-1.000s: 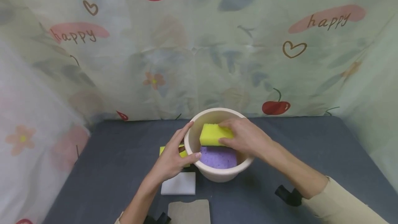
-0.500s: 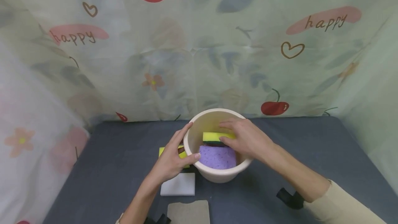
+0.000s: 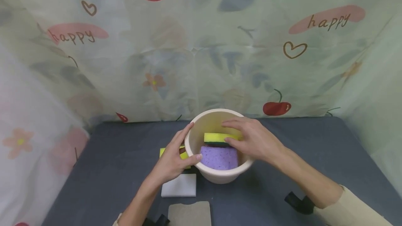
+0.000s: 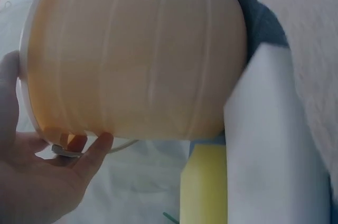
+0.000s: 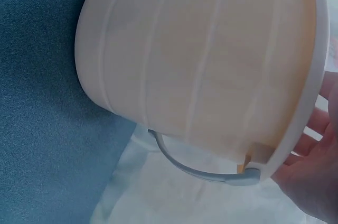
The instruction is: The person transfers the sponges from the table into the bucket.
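Note:
A cream bucket [image 3: 220, 177] stands on the dark table, a purple sponge [image 3: 218, 158] and a yellow sponge with a dark green underside [image 3: 215, 137] inside it. My left hand [image 3: 172, 159] grips the bucket's left rim, thumb over the edge and fingers along the outer side. In the left wrist view those fingers are beside the handle joint. My right hand [image 3: 255, 137] reaches over the right rim, fingers spread above the yellow sponge and thumb in front of its right end. Whether the thumb touches the sponge I cannot tell. The right wrist view shows the bucket's grey handle [image 5: 200, 173] hanging down.
Left of the bucket lies another yellow sponge [image 3: 162, 151], partly behind my left hand. Nearer are a white block [image 3: 179, 186] and a grey-beige flat piece [image 3: 190, 214] at the bottom edge. A printed curtain [image 3: 194, 62] encloses the table's back and sides.
The yellow sponge has gone from my right hand's grip down into the bucket, behind the purple one. My right fingers have loosened and moved slightly right. The left hand stays on the rim.

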Motion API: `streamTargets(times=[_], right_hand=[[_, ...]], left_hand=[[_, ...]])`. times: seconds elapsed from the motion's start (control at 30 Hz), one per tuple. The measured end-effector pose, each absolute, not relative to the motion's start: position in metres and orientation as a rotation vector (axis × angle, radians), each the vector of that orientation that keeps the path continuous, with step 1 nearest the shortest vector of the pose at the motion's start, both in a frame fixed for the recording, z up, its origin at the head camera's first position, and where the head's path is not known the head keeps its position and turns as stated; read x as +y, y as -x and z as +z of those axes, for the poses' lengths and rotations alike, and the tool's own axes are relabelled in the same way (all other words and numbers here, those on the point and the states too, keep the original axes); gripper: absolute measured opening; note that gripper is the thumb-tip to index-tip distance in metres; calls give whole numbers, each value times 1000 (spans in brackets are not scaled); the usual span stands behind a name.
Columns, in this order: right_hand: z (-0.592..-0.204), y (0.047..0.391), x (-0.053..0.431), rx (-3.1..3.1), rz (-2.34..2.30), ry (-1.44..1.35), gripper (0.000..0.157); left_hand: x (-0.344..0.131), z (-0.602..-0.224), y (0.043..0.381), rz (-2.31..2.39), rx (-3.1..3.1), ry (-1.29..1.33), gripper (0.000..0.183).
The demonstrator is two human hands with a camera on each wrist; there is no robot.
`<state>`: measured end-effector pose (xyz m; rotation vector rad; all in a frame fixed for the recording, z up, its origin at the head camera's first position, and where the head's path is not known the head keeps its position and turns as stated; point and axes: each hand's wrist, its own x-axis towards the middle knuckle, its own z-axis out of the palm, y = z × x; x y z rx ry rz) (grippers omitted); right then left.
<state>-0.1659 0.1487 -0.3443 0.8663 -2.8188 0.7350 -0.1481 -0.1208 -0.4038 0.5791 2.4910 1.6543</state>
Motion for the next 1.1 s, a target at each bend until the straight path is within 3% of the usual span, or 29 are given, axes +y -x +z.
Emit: streamTargets(times=[0.27, 0.7, 0.93, 1.1], right_hand=[[-342, 162, 157, -2770, 780, -902, 48], [-346, 156, 178, -2649, 864, -886, 56], [-349, 151, 193, -2639, 903, -767, 52], [-352, 150, 201, -2652, 944, -721, 51]], left_hand=[[-124, -399, 147, 1573, 2586, -619, 94], [-137, -401, 119, 1384, 2716, -404, 99], [-145, -407, 106, 1225, 2792, -269, 80], [-148, -413, 96, 1231, 2809, -223, 77]])
